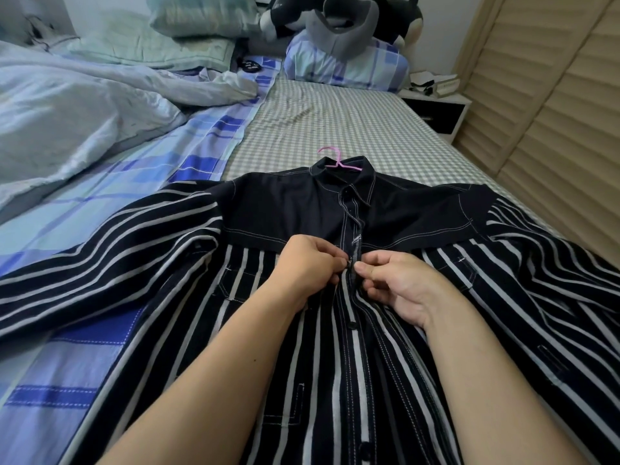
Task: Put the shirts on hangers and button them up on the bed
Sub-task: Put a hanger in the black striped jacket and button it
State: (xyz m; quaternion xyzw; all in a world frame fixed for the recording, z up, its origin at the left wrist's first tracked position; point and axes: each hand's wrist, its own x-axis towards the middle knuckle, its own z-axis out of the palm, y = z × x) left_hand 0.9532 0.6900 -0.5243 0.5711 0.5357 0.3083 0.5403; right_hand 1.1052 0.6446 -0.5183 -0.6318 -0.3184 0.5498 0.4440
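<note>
A dark navy shirt with white stripes on its body and sleeves lies front up on the bed, collar pointing away from me. A pink hanger sits inside it, its hook poking out past the collar. My left hand pinches the left edge of the button placket at chest height. My right hand pinches the right edge at the same spot, fingertips almost meeting the left's. The top part of the placket lies closed. Below my hands the placket gapes, with loose buttons showing.
The bed has a grey checked sheet and a blue plaid sheet. A crumpled pale duvet lies at the left. Pillows and plush toys are at the head. A nightstand and slatted doors stand on the right.
</note>
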